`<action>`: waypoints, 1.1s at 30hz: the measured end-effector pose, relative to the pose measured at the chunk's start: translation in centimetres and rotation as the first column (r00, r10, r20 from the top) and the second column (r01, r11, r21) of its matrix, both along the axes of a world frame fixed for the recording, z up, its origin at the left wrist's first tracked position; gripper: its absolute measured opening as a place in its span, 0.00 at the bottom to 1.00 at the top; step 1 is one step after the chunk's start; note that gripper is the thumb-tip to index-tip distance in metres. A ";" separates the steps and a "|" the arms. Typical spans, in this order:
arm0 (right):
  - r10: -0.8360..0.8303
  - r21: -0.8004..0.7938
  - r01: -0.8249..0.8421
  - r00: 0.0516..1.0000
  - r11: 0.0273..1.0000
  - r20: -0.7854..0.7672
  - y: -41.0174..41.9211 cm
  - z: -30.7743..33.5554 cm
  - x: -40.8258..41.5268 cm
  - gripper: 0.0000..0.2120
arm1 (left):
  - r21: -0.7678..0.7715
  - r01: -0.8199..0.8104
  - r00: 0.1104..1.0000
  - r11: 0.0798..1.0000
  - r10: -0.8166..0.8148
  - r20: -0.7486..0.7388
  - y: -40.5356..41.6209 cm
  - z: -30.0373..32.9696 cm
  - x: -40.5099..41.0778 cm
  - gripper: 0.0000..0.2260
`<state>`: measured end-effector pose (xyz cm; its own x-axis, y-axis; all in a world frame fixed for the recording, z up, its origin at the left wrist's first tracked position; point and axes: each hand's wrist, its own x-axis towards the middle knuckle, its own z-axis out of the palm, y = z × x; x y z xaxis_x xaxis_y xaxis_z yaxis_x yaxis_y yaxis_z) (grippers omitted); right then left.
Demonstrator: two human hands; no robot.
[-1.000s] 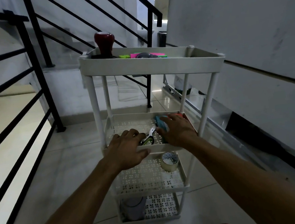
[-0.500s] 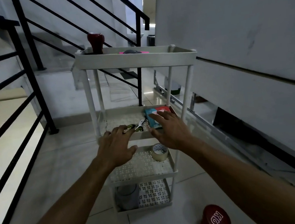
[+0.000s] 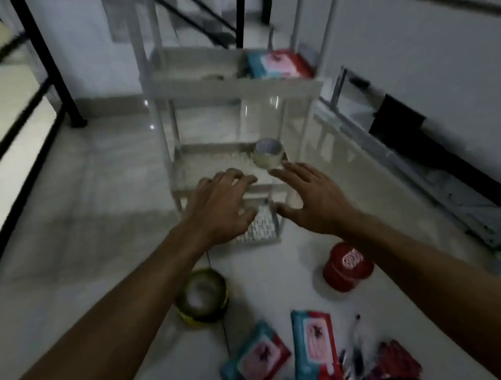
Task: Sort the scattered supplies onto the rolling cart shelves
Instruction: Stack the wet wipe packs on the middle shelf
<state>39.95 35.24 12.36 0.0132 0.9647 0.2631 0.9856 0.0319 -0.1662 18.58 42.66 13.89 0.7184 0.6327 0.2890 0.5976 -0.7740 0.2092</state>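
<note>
The white rolling cart (image 3: 231,90) stands ahead of me on the tiled floor. A teal and red wipes pack (image 3: 278,63) lies on its middle shelf, and a tape roll (image 3: 268,153) sits on the shelf below. My left hand (image 3: 220,209) and my right hand (image 3: 312,198) hover empty, fingers spread, in front of the lower shelves. On the floor near me lie two wipes packs (image 3: 313,343), a red lidded jar (image 3: 347,266), a round yellow-rimmed tin (image 3: 202,297) and several pens (image 3: 355,353).
Black stair railings (image 3: 44,63) run along the left and behind the cart. A grey wall (image 3: 432,44) is on the right, with a metal frame (image 3: 428,169) lying along its foot. A dark red item (image 3: 393,361) lies by the pens.
Both hands have drawn back from the middle shelf and lowered, holding nothing. The view has tilted down, so the floor supplies now show and the cart's top shelf is out of view.
</note>
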 end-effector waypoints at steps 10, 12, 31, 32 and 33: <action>-0.109 -0.524 0.051 0.991 0.850 -0.081 -11.3 -21.4 2.2 0.42 | -0.399 -0.037 0.907 0.916 -0.137 -0.398 -8.7 -20.4 0.3 0.32; -0.149 -0.638 0.066 0.986 0.768 -0.078 -13.2 -23.8 2.1 0.49 | -0.431 -0.121 0.862 0.894 -0.121 -0.493 -10.2 -23.6 -0.4 0.40; 0.121 -0.499 -0.195 0.977 0.845 -0.177 -21.9 -30.7 -4.5 0.29 | -0.413 -0.273 0.820 0.869 -0.015 -0.572 -15.4 -31.3 -1.8 0.53; 0.135 -0.479 -0.205 0.975 0.853 -0.177 -22.3 -30.9 -4.8 0.27 | -0.407 -0.273 0.821 0.872 -0.009 -0.571 -15.6 -31.4 -1.9 0.52; 0.131 -0.469 -0.201 0.975 0.860 -0.177 -22.5 -31.0 -4.9 0.25 | -0.401 -0.274 0.822 0.874 -0.003 -0.569 -15.7 -31.4 -1.9 0.52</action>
<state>35.10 12.75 -18.61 -0.1568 0.9611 -0.2272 0.9398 0.0744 -0.3336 16.69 26.97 -17.48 0.5611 0.6911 -0.4555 0.8081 -0.5765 0.1207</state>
